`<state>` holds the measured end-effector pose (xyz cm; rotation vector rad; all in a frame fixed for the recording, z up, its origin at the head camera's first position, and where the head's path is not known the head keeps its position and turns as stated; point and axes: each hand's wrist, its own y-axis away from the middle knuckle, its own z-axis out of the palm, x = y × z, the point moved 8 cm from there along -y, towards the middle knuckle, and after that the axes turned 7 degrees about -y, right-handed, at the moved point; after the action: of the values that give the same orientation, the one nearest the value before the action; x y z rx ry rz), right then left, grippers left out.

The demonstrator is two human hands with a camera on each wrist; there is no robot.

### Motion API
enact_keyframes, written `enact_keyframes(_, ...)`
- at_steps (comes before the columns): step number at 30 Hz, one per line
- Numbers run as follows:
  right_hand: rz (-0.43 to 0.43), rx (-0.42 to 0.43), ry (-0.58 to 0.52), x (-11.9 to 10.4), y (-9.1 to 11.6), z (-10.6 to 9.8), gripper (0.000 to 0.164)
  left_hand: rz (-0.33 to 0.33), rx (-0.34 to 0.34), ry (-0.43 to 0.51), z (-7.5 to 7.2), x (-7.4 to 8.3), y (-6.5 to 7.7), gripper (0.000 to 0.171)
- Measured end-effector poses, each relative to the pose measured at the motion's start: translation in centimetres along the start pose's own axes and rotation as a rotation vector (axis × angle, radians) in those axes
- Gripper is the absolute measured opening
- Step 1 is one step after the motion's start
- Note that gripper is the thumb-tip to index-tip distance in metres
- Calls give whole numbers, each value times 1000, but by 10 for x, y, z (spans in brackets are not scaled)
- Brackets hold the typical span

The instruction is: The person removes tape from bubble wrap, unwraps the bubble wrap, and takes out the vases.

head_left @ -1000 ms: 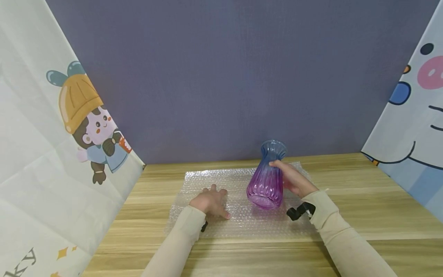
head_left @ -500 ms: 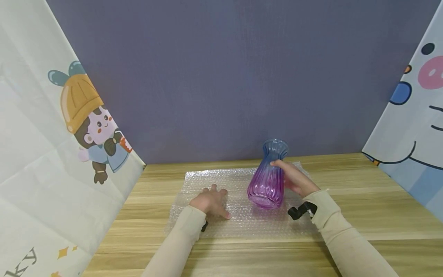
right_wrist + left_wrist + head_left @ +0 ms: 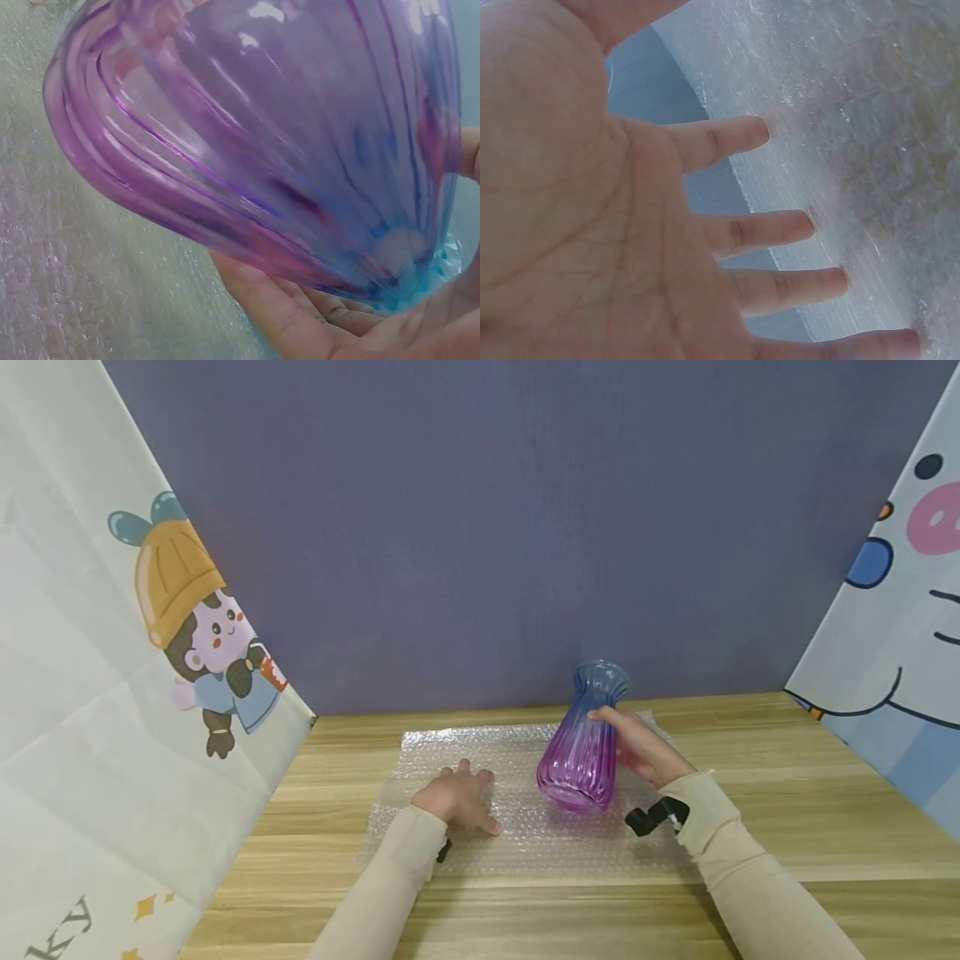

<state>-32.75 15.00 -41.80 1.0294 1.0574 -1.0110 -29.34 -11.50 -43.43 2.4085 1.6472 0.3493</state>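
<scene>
A ribbed glass vase [image 3: 576, 764], blue at the neck and purple-pink at the base, tilts over the right half of a bubble wrap sheet [image 3: 517, 852]. My right hand [image 3: 641, 747] grips it at the neck, thumb across the near side. In the right wrist view the fingers [image 3: 277, 307] curl round behind the vase [image 3: 247, 150]. My left hand [image 3: 453, 797] rests spread on the left part of the sheet, palm down. The left wrist view shows its fingers [image 3: 761, 292] straight and apart against the bubble wrap [image 3: 870, 150], holding nothing.
The sheet lies flat on a wood-grain table [image 3: 337, 768]. Behind the table stands a dark blue-grey panel [image 3: 525, 527]. Printed white cloths hang at the left [image 3: 67, 693] and right [image 3: 915, 635]. A black wrist mount [image 3: 658, 816] sits at the right cuff.
The vase and my right hand have shifted slightly to the right, the vase's mouth rising a little. My left hand has stayed in place.
</scene>
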Motion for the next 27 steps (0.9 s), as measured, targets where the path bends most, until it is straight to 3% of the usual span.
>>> enact_keyframes(9,-19,4,3,-3,2,-2,48,2,3,0,-1,1,1,96)
enact_keyframes(27,-26,31,38,-7,7,-3,57,-5,7,0,-2,0,4,96)
